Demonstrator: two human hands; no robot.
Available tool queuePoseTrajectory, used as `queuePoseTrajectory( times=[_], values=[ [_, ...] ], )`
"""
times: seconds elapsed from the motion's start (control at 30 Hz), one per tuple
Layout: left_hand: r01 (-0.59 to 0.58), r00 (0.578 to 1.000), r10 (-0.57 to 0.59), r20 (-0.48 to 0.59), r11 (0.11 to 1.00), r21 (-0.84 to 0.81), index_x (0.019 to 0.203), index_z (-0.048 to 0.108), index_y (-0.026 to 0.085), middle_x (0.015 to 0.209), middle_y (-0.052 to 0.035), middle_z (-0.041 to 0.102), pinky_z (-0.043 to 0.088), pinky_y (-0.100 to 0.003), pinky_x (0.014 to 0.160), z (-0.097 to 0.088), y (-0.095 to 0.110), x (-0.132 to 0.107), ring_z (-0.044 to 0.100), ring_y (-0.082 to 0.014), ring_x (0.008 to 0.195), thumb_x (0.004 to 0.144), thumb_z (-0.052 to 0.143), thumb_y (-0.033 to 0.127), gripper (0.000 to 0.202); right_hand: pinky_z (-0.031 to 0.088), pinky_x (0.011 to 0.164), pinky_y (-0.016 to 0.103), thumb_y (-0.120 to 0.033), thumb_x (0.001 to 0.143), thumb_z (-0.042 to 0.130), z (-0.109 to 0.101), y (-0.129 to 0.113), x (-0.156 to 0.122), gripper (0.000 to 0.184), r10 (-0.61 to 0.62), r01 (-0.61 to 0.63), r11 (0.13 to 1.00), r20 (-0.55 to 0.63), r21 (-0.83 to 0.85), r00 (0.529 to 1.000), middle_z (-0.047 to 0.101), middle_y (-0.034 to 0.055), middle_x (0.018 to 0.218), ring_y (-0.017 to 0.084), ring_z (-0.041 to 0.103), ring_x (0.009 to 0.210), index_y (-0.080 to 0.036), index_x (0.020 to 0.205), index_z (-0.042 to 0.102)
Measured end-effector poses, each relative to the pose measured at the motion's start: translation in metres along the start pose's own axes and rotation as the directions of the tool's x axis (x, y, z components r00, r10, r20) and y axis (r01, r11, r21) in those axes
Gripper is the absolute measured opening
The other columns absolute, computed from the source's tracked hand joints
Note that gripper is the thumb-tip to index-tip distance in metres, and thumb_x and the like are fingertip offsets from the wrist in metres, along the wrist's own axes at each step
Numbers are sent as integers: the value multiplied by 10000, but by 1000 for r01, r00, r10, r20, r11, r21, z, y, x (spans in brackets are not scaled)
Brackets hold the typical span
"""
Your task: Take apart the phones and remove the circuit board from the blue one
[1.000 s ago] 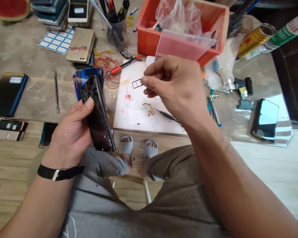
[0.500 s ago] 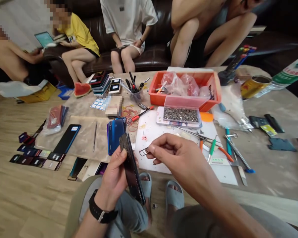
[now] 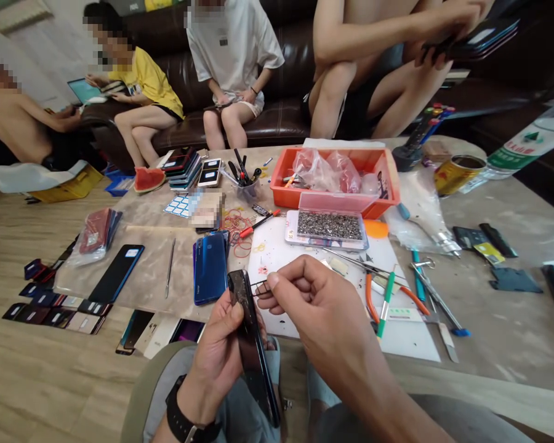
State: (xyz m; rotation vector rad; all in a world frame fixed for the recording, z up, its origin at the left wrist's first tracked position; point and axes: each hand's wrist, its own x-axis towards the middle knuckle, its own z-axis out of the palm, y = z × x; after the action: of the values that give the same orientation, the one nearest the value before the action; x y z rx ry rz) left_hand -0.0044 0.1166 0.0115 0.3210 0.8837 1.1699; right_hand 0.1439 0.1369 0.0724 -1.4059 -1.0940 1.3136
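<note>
My left hand (image 3: 222, 335) is closed around a dark smartphone (image 3: 256, 351), held tilted on its edge above my lap. Between the thumb and fingers of my right hand (image 3: 311, 301) is a thin black SIM tray (image 3: 260, 288) with open frames. Its free end is at the phone's upper side edge; whether it has entered a slot I cannot tell. A blue phone (image 3: 211, 267) lies on the table just beyond my left hand. Past my right hand is a white sheet (image 3: 410, 341) with pliers (image 3: 370, 295), a green-handled tool (image 3: 386, 301) and tweezers (image 3: 346, 259).
A clear box of tiny screws (image 3: 330, 226) stands before an orange bin (image 3: 286, 197). Left lie a metal pry tool (image 3: 170, 269), a black phone (image 3: 117, 274) and a stack of phones (image 3: 183, 169). A can (image 3: 457, 175) and bottle (image 3: 526, 144) stand right. Several people sit opposite.
My right hand has brought the SIM tray to the phone's side edge; a gap lay between them before. The phone sits lower in view. A person opposite now holds phones in sight.
</note>
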Motion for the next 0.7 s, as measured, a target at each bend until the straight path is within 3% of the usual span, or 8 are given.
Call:
queuePoseTrajectory(
  times=[0.2,0.37,0.5,0.6,0.7],
  values=[
    [-74,997,73,16,996,53,966,743,219,675,39,732,572,-211,562,6,-2,0,642,-111,517,627,992,316,432,597,639,345,-403,840,640,-1,3,2,177,-62,52,989,-74,-141,995,779,37,728,229,759,657,-262,735,619],
    [-140,987,147,-67,985,97,1069,753,221,1010,-34,817,615,-317,872,8,-3,1,771,-248,951,616,988,272,513,537,593,323,-380,856,620,2,3,-2,168,-203,159,938,-118,-309,972,752,14,667,220,722,601,-289,717,597],
    [-136,987,143,-77,986,92,1091,746,215,1105,-60,815,603,-344,914,8,-5,1,758,-289,1050,617,986,267,534,479,561,304,-364,880,624,8,7,-5,170,-291,219,896,-141,-386,946,746,9,668,204,693,586,-284,731,615],
    [-132,989,135,-56,990,57,1098,744,216,1077,-47,812,605,-290,832,8,-5,2,765,-232,933,648,974,250,506,517,608,292,-353,889,639,9,10,0,165,-156,143,960,-35,-242,987,763,14,724,191,700,650,-258,763,686],
    [-116,992,116,-41,993,14,1029,758,217,840,2,786,570,-218,631,7,-4,2,705,-143,667,645,979,260,445,583,661,290,-461,917,629,4,11,9,276,-9,-1,997,132,73,991,775,36,779,184,726,706,-220,849,745]
  ],
)
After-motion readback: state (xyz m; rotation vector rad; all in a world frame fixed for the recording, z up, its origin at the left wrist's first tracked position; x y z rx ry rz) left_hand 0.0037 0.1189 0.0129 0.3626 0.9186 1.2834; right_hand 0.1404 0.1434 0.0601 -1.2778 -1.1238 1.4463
